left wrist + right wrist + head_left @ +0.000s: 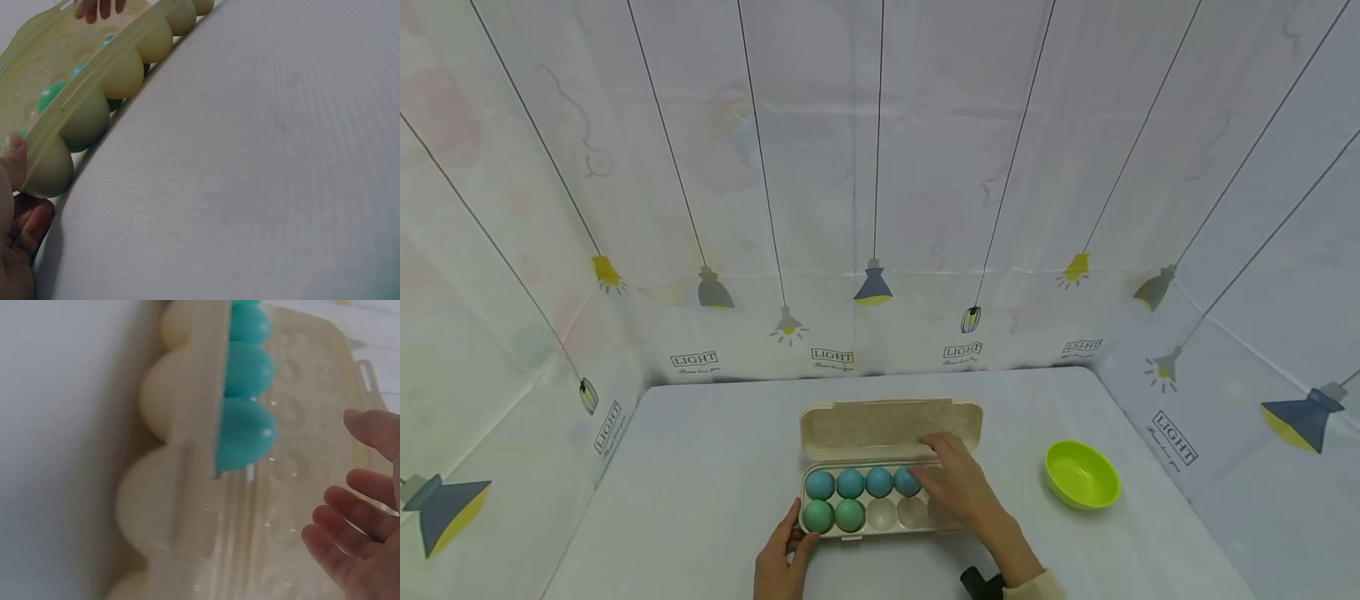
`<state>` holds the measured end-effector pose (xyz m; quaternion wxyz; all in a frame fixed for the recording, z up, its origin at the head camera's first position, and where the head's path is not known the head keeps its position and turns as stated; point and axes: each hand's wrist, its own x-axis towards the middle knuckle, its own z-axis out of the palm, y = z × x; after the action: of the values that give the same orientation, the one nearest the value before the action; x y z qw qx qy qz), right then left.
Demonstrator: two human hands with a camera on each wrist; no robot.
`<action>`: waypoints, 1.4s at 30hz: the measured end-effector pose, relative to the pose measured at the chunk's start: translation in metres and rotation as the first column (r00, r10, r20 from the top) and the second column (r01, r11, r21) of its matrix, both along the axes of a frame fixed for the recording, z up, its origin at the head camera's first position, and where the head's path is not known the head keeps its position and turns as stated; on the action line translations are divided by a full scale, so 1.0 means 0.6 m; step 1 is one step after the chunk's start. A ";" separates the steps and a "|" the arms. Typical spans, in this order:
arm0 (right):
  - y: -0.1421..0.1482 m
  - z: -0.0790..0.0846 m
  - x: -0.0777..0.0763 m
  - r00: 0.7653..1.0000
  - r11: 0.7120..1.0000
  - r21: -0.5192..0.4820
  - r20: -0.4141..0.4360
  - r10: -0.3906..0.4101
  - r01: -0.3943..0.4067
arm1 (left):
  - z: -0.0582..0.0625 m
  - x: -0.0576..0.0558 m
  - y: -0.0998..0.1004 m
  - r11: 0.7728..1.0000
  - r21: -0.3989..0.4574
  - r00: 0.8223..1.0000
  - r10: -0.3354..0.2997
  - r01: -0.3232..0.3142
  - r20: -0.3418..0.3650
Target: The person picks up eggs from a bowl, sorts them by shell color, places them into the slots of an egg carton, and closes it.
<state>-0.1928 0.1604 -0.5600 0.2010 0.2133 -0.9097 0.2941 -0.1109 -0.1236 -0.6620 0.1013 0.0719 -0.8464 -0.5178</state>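
A beige plastic egg carton [872, 427] lies on the table with its lid raised at the back. Blue eggs [850, 483] fill several cups of the back row, and two green eggs [818, 516] sit at the left of the front row. My left hand [784, 560] grips the carton's left end, thumb on the rim and fingers beneath, as the left wrist view shows. Over the right part hovers my right hand [958, 487], fingers spread and holding nothing, close by the rightmost blue egg [247, 434]. It hides some right-hand cups in the head view.
A lime-green bowl [1082, 475] stands on the white table [715, 450] to the right of the carton. Beside my right wrist is a black object [981, 585], partly cut off. Curtains printed with lamps [872, 283] enclose the table's back and sides.
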 end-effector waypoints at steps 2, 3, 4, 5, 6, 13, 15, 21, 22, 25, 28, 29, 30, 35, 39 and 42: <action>0.004 0.013 -0.002 1.000 1.000 -0.006 -0.025 0.005 -0.005 | -0.001 0.000 -0.001 1.000 -0.002 1.000 -0.004 0.004 0.008; 0.006 0.021 -0.003 1.000 1.000 -0.014 -0.022 0.007 -0.008 | -0.002 0.000 -0.002 1.000 -0.003 1.000 -0.006 0.006 0.012; 0.008 0.027 -0.005 1.000 1.000 -0.018 -0.023 0.011 -0.012 | -0.003 0.000 -0.002 1.000 -0.006 1.000 -0.006 0.006 0.012; 0.010 0.032 -0.007 0.999 1.000 -0.018 -0.033 0.010 -0.010 | -0.003 0.000 -0.002 1.000 -0.004 1.000 -0.005 0.006 0.014; 0.013 0.035 -0.009 0.999 1.000 -0.015 -0.043 0.005 -0.006 | -0.004 0.000 -0.002 1.000 -0.006 1.000 -0.006 0.006 0.014; 0.033 0.047 -0.032 0.988 0.998 -0.058 -0.149 -0.032 0.023 | -0.003 0.002 -0.001 1.000 -0.021 1.000 -0.008 0.009 0.025; 0.040 0.045 -0.040 0.983 0.996 -0.077 -0.174 -0.057 0.044 | -0.004 0.002 0.000 1.000 -0.022 1.000 -0.006 0.006 0.026; 0.060 0.044 -0.059 0.958 0.980 -0.150 -0.233 -0.166 0.133 | -0.004 0.004 0.000 0.999 -0.033 0.999 -0.005 0.007 0.043; 0.063 0.045 -0.061 0.957 0.976 -0.165 -0.227 -0.180 0.144 | -0.004 0.004 -0.001 0.999 -0.034 0.999 -0.005 0.007 0.046; 0.071 0.048 -0.066 0.963 0.964 -0.198 -0.168 -0.209 0.175 | -0.003 0.004 -0.001 0.999 -0.032 0.999 -0.005 0.006 0.050; 0.079 0.049 -0.074 0.976 0.955 -0.218 -0.035 -0.215 0.203 | -0.001 0.003 -0.002 0.999 -0.033 0.999 -0.005 0.007 0.046; 0.081 0.048 -0.076 0.977 0.953 -0.221 0.010 -0.211 0.208 | -0.001 0.003 -0.002 0.999 -0.035 0.999 -0.005 0.006 0.045; 0.083 0.046 -0.079 0.976 0.951 -0.223 0.053 -0.209 0.216 | -0.001 0.003 -0.002 0.999 -0.035 0.999 -0.005 0.006 0.044; 0.087 0.028 -0.090 0.966 0.942 -0.244 0.179 -0.188 0.229 | 0.002 0.002 -0.002 1.000 -0.024 0.998 -0.007 0.008 0.055; 0.082 0.015 -0.091 0.966 0.937 -0.270 0.191 -0.173 0.221 | 0.002 0.001 -0.001 1.000 -0.010 0.998 -0.006 0.007 0.057; 0.078 0.011 -0.091 0.970 0.934 -0.287 0.177 -0.168 0.214 | 0.001 0.000 -0.001 1.000 -0.003 0.999 0.003 -0.003 0.050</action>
<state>-0.2471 0.2070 -0.5534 0.1905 0.0675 -0.8825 0.4246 -0.1109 -0.1239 -0.6616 0.0811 0.0859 -0.8493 -0.5145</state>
